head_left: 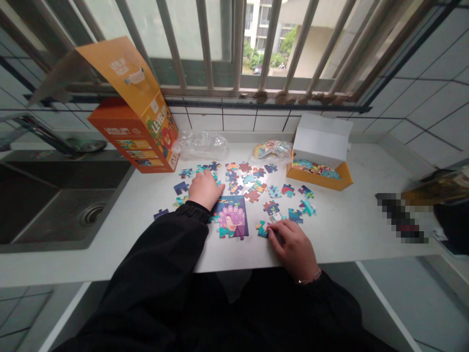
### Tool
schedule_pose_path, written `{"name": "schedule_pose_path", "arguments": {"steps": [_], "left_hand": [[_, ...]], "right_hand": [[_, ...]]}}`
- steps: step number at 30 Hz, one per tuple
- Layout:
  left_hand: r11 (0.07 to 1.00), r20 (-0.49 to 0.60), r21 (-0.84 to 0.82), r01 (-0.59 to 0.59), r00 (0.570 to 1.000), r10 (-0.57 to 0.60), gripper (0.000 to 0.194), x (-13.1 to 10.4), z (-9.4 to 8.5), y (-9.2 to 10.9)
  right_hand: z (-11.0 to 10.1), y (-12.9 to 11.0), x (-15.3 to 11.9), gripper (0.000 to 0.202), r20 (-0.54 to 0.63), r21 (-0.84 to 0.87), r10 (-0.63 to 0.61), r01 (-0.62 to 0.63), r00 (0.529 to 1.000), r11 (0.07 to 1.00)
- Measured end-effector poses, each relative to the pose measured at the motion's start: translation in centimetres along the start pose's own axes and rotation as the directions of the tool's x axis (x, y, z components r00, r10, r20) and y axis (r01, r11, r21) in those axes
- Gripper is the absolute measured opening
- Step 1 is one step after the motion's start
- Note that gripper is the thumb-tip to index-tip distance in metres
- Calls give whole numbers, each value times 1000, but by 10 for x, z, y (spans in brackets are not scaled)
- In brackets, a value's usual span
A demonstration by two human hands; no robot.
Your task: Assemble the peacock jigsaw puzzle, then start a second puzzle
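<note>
On the white counter lies a joined puzzle section [232, 219] with a pink peacock on dark blue. Just above and left of it, my left hand [205, 189] rests palm down over loose pieces, its thumb apart from the fingers, which partly hide what is beneath. Right of the section, my right hand [290, 239] has curled fingers, with thumb and index at the edge of a teal and blue piece [262, 228]. Several loose pieces surround the section, among them a dark blue piece [181, 188] at the left and a red and teal piece [287, 190] at the right.
An open orange puzzle box [135, 132] stands at the back left beside a sink [73, 210]. Clear plastic wrap [201, 144] and a bag of pieces [271, 150] lie near the wall. A small yellow box [318, 177] holds more pieces. Dark items sit far right.
</note>
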State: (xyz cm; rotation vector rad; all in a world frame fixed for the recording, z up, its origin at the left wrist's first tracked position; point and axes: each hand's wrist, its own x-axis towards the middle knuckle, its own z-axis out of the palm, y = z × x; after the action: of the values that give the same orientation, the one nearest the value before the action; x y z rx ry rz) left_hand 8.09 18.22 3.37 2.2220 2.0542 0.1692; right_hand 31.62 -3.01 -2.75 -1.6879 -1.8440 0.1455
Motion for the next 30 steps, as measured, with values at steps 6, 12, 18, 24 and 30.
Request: {"name": "schedule_pose_path", "arguments": {"steps": [6, 12, 18, 24, 30], "left_hand": [[998, 57, -47, 34, 998, -31, 59, 13, 3, -18], [998, 113, -44, 44, 993, -39, 49, 19, -1, -37], [999, 140, -37, 30, 990, -25, 36, 14, -6, -50], [996, 178, -84, 26, 984, -11, 35, 16, -3, -57], [994, 94, -105, 13, 996, -3, 41, 15, 2, -56]], "right_hand": [[1, 1, -1, 18, -17, -8, -7, 7, 1000, 1000], [1, 1, -1, 16, -13, -1, -6, 6, 1000, 1000], [-1, 0, -1, 14, -13, 0, -3, 3, 1000, 1000], [1, 1, -1, 15, -8, 5, -8, 8, 1000, 1000], [1, 1, -1, 17, -6, 5, -4, 4, 1000, 1000]]}}
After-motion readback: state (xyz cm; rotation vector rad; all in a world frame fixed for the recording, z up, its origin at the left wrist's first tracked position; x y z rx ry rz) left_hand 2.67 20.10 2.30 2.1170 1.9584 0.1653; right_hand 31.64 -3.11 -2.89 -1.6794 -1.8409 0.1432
